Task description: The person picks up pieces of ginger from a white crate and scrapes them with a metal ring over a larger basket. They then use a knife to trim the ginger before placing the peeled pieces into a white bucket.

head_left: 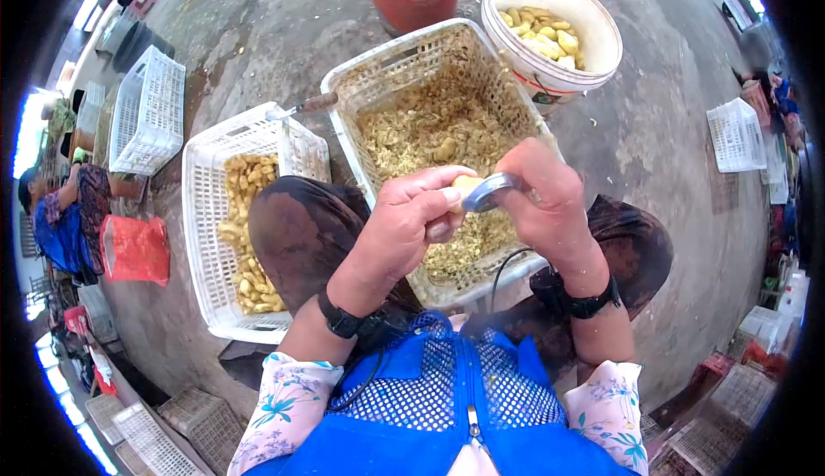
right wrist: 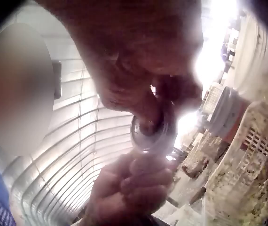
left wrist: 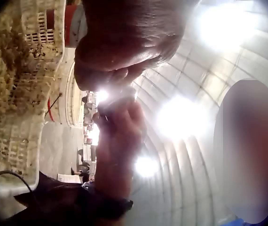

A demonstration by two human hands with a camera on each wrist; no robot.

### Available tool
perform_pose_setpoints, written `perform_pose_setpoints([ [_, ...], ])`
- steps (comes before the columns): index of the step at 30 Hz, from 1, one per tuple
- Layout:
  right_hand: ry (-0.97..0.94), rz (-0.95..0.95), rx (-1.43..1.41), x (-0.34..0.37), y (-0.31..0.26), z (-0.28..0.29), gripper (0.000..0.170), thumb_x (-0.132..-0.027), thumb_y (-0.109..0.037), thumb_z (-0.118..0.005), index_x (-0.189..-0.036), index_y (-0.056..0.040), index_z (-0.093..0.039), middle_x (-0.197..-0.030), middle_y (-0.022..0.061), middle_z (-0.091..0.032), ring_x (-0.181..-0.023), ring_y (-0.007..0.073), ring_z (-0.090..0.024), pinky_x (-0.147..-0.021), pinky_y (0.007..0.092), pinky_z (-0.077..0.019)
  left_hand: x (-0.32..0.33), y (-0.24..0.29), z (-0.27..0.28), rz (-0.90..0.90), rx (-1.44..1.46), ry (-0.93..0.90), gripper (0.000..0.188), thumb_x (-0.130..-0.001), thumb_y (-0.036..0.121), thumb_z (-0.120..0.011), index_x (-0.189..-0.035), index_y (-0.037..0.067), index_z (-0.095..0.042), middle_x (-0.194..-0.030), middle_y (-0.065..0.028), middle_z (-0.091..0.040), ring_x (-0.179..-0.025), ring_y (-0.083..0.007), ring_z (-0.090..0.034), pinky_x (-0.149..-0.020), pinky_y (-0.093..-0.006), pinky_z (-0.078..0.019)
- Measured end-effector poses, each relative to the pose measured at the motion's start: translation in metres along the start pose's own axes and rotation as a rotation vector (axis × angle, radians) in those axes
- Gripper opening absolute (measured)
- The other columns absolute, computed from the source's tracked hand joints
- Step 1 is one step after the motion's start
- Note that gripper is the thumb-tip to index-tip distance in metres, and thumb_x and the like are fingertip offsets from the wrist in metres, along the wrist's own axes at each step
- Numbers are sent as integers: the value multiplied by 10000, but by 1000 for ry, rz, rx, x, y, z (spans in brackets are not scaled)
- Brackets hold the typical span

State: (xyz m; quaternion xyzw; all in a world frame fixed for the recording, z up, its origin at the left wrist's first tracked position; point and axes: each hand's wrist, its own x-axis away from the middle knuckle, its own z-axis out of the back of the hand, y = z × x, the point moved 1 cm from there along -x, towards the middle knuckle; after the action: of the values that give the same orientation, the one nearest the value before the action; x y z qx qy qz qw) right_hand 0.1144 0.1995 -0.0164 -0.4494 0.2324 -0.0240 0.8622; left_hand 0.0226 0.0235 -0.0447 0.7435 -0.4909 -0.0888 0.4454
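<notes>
In the head view my left hand pinches a pale yellow root piece between thumb and fingers. Against the piece's right side is a round metal tool, gripped by my curled right hand. The right wrist view has the tool's round rim under my right hand, with my left hand just below. In the left wrist view my left hand fills the top and my right hand is below it; the piece cannot be made out there.
Below the hands stands a crate with peelings. To its left, another white crate holds unpeeled yellow-brown roots. A knife-like tool lies across the crate edges. A bucket holds pale roots. At far left sits a person.
</notes>
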Motion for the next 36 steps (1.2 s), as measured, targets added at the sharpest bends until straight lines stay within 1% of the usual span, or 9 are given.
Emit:
perform_pose_setpoints([
  [4,101,-9,115,-3,4,9,176,-782,68,-722,-873,-20,-600,-768,72,-559,-660,202,-558,-597,325,-450,1,1,0,-14,133,-48,389,-959,108,-565,-1297,-84,-579,-829,-33,-601,-589,-57,-424,-542,-200,-332],
  [8,270,-264,70,-8,14,35,159,-815,15,-757,-890,-26,-622,-758,33,-565,-656,97,-519,-574,266,-427,3,2,4,-19,115,-17,392,-955,101,-581,-1305,-76,-575,-832,-39,-605,-589,-62,-418,-554,-215,-357],
  [10,165,-240,-3,-5,2,31,160,-808,19,-756,-892,-22,-626,-757,38,-574,-662,105,-534,-578,272,-431,1,-1,4,-28,128,-3,403,-944,89,-599,-1314,-70,-572,-841,-42,-614,-598,-65,-429,-562,-220,-373],
  [16,14,-106,14,-3,7,8,129,-824,-7,-745,-874,-4,-627,-765,75,-611,-673,140,-572,-604,310,-459,5,2,-1,-31,-194,17,408,-895,70,-667,-1280,-59,-621,-906,-16,-649,-676,-59,-508,-602,-215,-412],
  [20,99,-343,22,-9,18,35,134,-827,-34,-756,-878,-10,-634,-742,72,-605,-670,129,-567,-612,293,-461,9,3,-3,-77,-382,75,356,-891,62,-670,-1235,-28,-676,-966,1,-671,-740,-74,-572,-667,-218,-461],
  [26,-116,-282,-79,2,12,7,130,-819,-64,-746,-888,-9,-651,-747,51,-606,-692,120,-562,-631,292,-460,5,-4,4,-464,-954,35,365,-870,56,-675,-1223,-34,-683,-1019,-45,-721,-834,-104,-643,-758,-250,-511],
  [28,-41,-209,66,-3,19,13,143,-815,-87,-747,-887,-11,-650,-759,44,-614,-703,109,-557,-641,287,-462,7,-2,3,-338,-855,-1,368,-861,51,-677,-1220,-33,-686,-1025,-62,-730,-847,-108,-651,-768,-253,-514],
  [33,-10,-364,40,-9,21,32,143,-812,-101,-734,-875,-8,-645,-743,57,-622,-695,126,-571,-641,308,-471,11,0,3,-102,-526,101,335,-870,53,-671,-1192,-33,-707,-950,-11,-700,-783,-81,-603,-708,-231,-484],
  [36,-119,-228,-49,-6,4,13,128,-814,-77,-724,-872,0,-640,-717,77,-614,-660,161,-583,-605,328,-467,8,-2,2,-217,-596,77,344,-880,56,-670,-1208,-46,-697,-938,-11,-686,-739,-55,-556,-651,-206,-438],
])
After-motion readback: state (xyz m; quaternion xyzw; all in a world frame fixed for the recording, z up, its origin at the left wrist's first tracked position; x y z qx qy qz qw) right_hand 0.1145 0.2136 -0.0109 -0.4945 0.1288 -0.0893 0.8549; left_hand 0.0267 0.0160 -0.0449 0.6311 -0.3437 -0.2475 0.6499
